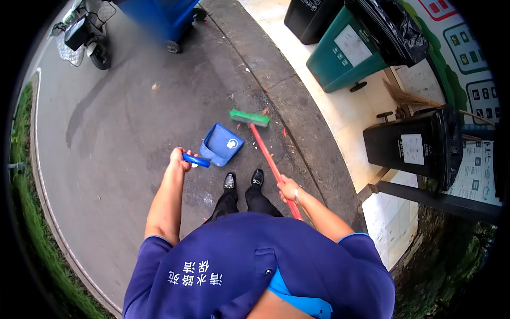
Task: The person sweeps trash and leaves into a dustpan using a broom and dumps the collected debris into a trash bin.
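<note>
Grass (25, 212) lines the far left of what I see through the head camera, and a scooter (85, 40) stands at the upper left. Next comes a blue wheeled container (162, 18) at the top edge. Below it I see the left hand (180, 159), fingers curled around the blue handle (197, 160) of the dustpan (220, 144). The pan lies just ahead of the black shoes (229, 181), to the right of that hand; I cannot tell whether its base touches the pavement (133, 122). Beyond it, slightly farther right, is the green broom head (249, 117), near small scraps of litter. From there the red pole (264, 151) slants back toward the body, and I see the right hand (289, 189) grasping it, fingers wrapped around. On my right, a green bin (342, 56) stands on pale tiles (340, 122); past it are a black bin (406, 143) and a straw broom (411, 97).
</note>
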Demonstrator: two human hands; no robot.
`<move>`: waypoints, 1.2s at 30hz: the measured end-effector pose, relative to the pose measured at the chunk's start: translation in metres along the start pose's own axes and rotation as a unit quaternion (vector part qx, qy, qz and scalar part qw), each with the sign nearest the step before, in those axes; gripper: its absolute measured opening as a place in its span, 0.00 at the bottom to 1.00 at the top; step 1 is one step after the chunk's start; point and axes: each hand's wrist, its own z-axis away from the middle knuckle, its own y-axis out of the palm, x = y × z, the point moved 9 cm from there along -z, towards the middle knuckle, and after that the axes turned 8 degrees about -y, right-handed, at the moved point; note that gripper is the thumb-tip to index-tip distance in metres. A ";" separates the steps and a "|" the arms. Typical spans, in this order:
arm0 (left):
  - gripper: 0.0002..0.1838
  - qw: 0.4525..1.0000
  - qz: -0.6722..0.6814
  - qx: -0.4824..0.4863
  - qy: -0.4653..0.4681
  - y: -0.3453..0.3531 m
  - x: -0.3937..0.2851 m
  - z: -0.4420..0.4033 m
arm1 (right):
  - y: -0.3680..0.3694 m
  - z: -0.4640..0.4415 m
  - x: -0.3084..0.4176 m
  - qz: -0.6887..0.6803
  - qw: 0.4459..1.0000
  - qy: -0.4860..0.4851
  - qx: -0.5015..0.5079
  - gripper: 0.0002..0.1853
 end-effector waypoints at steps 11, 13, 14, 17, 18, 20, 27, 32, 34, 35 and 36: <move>0.06 1.000 -0.030 -0.008 -0.006 -0.008 0.009 0.016 | -0.040 0.046 0.009 -0.076 0.992 -0.082 0.057 0.25; 0.07 0.996 -0.025 -0.003 -0.087 -0.013 0.031 0.021 | -0.045 0.011 0.014 0.002 0.996 -0.083 0.009 0.27; 0.07 0.994 -0.027 -0.007 -0.106 -0.016 0.038 0.025 | -0.039 -0.003 0.008 -0.001 0.996 -0.085 0.014 0.27; 0.18 0.992 -0.057 -0.010 -0.112 -0.025 0.047 0.026 | -0.023 -0.005 0.005 0.165 0.985 -0.037 0.023 0.32; 0.18 0.992 -0.057 -0.011 -0.110 -0.029 0.045 0.018 | -0.013 0.002 -0.006 0.113 0.992 -0.042 0.048 0.31; 0.08 0.995 0.024 0.001 -0.097 -0.033 0.038 0.001 | -0.007 0.022 -0.021 -0.048 0.987 -0.044 0.148 0.31; 0.09 0.998 0.001 -0.042 -0.036 -0.022 0.038 0.029 | -0.046 0.101 0.006 -0.058 0.984 -0.081 0.145 0.30; 0.08 0.994 -0.005 0.018 -0.108 -0.034 0.072 0.033 | -0.094 0.044 -0.027 0.117 0.989 -0.093 0.005 0.32; 0.09 0.994 -0.003 0.020 -0.108 -0.044 0.080 0.036 | -0.114 0.048 -0.047 0.085 0.993 -0.082 -0.008 0.31; 0.10 0.994 0.001 0.024 -0.109 -0.046 0.083 0.037 | -0.123 0.053 -0.072 0.072 0.996 -0.047 -0.012 0.30; 0.08 0.990 0.012 0.012 -0.139 -0.052 0.088 0.037 | -0.131 0.060 -0.097 0.060 0.998 -0.015 -0.018 0.30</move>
